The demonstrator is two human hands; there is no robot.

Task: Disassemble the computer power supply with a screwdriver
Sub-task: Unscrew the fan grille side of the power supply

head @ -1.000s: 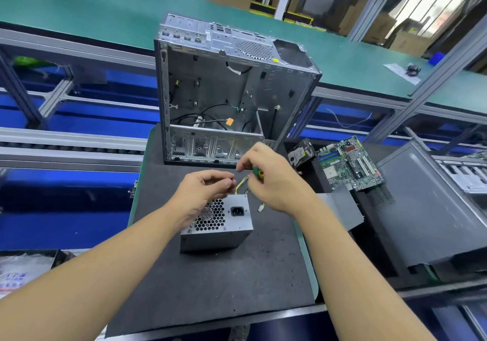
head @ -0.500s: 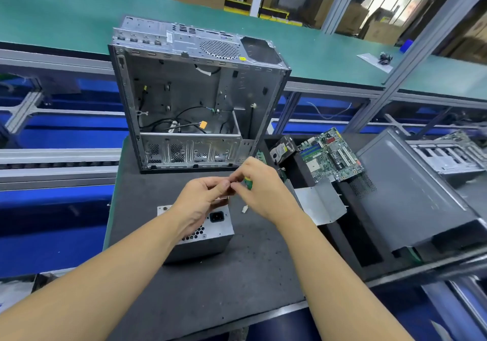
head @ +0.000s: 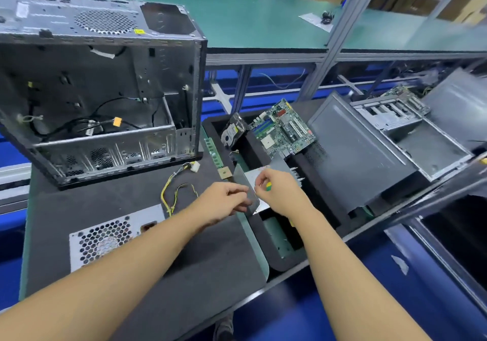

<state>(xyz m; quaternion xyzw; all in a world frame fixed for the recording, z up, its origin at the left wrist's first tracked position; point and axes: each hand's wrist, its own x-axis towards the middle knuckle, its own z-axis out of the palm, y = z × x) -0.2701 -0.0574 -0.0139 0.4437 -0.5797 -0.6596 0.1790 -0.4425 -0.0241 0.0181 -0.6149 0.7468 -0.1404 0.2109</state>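
Note:
The grey power supply [head: 105, 238], with its honeycomb fan grille facing up, lies on the black mat [head: 184, 274] at lower left, partly behind my left forearm. Its yellow and black cables [head: 176, 190] trail toward the case. My left hand [head: 224, 203] hovers over the mat's right edge, thumb and fingertips pinched on something too small to make out. Just right of it, my right hand [head: 279, 193] grips a screwdriver whose green-and-yellow handle [head: 268, 186] shows between the fingers; its shaft is hidden. Both hands are well to the right of the supply.
An emptied computer case [head: 100, 98] stands open at the back left of the mat. A black tray [head: 287, 264] to the right holds a motherboard [head: 283, 129], a hard drive [head: 232, 132] and a grey metal plate [head: 282, 165]. More case panels [head: 369, 156] lie further right.
Both hands have moved together from above the power supply to the right, over the mat's edge and the tray. The view has swung right; the supply stays put.

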